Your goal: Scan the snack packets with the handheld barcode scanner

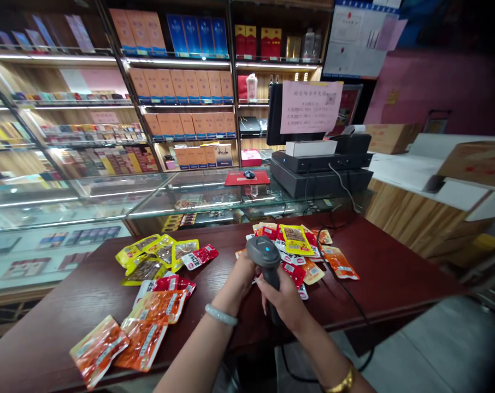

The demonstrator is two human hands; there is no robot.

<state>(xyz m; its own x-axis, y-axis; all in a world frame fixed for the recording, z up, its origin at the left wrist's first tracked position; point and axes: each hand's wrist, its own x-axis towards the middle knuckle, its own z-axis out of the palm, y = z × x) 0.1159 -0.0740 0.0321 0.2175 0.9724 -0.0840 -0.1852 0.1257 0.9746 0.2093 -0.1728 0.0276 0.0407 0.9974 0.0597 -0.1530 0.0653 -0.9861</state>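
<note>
My right hand (pixel 286 297) is wrapped around the handle of a dark grey barcode scanner (pixel 264 251), a small blue light glowing on top of its head. Close beside it is my left hand (pixel 244 273), with its fingers hidden behind the scanner; whether they grip anything does not show. Just beyond both hands lies a pile of snack packets, among them a yellow packet (pixel 296 240) on top and an orange packet (pixel 341 263) at its right edge. To the left are more yellow packets (pixel 145 268), a red and white packet (pixel 200 256) and several orange packets (pixel 143 341).
The packets lie on a dark red wooden table (pixel 214 344). A black cable (pixel 354 300) runs over its right side. Behind stand a glass counter (pixel 198 191), a cash drawer (pixel 321 180), a monitor (pixel 276 114) with a pink notice, and shelves of boxes.
</note>
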